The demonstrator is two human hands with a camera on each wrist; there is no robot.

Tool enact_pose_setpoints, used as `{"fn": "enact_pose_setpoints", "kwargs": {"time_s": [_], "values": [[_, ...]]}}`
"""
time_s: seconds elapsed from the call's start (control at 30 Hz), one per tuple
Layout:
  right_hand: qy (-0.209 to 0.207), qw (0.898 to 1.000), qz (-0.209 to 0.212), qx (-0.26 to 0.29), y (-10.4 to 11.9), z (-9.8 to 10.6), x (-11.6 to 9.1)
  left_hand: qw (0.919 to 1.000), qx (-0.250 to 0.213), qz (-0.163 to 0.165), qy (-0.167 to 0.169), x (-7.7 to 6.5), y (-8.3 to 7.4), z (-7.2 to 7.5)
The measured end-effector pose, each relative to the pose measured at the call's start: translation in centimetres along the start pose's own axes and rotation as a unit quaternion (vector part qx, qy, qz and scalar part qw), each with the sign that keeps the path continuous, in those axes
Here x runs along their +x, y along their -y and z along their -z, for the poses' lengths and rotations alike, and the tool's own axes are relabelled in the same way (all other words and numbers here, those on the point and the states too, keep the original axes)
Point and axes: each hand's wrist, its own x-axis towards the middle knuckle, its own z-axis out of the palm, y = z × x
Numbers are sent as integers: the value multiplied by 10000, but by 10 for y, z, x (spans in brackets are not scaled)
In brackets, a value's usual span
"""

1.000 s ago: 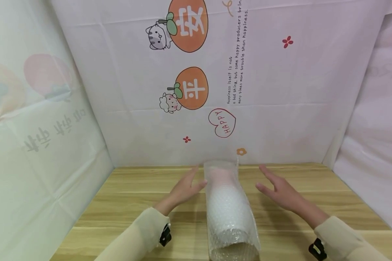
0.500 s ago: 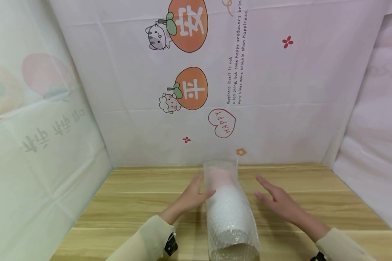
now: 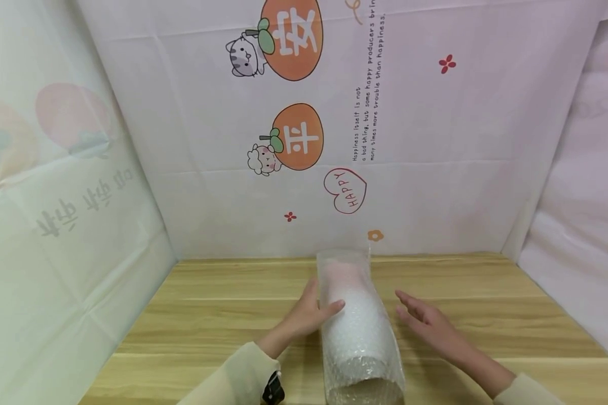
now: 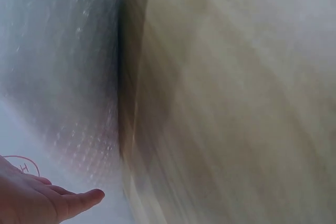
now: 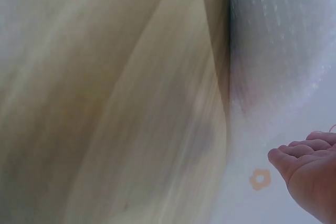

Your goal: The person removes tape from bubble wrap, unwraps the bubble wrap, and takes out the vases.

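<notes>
A bundle of clear bubble wrap (image 3: 358, 329) lies lengthwise on the wooden table, its open rolled end toward me. Something white and pinkish shows through the plastic; its kind stays hidden. My left hand (image 3: 308, 315) is at the bundle's left side, thumb stretched over its top and the other fingers straight along the side. In the left wrist view the bubble wrap (image 4: 63, 66) fills the upper left, with that hand (image 4: 37, 198) low in the corner. To the right, apart from the wrap, my right hand (image 3: 430, 326) hovers with extended fingers, palm turned inward.
The wooden table (image 3: 223, 304) runs back to a white printed cloth (image 3: 436, 169) hung as a rear wall. Similar cloths, a left one (image 3: 81, 270) and a right one (image 3: 582, 236), close in both sides. The bundle's far end reaches close to the rear cloth.
My left hand has moved right and nearer to me, its thumb now over the bubble wrap. The right hand has drawn slightly toward me. The bundle has stayed in place.
</notes>
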Motion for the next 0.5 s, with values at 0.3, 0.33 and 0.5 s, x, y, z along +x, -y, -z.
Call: {"fn": "enact_pose_setpoints", "kwargs": {"time_s": [0.3, 0.33, 0.5], "values": [[30, 9992, -265, 291, 4, -12, -5, 9998, 15, 180, 106, -5, 0, -11], [16, 9992, -281, 290, 5, -13, -5, 9998, 11, 193, 103, -5, 0, -11], [13, 9986, -331, 418, 7, -17, -5, 9996, -57, 275, 31, -5, -1, -15]]}}
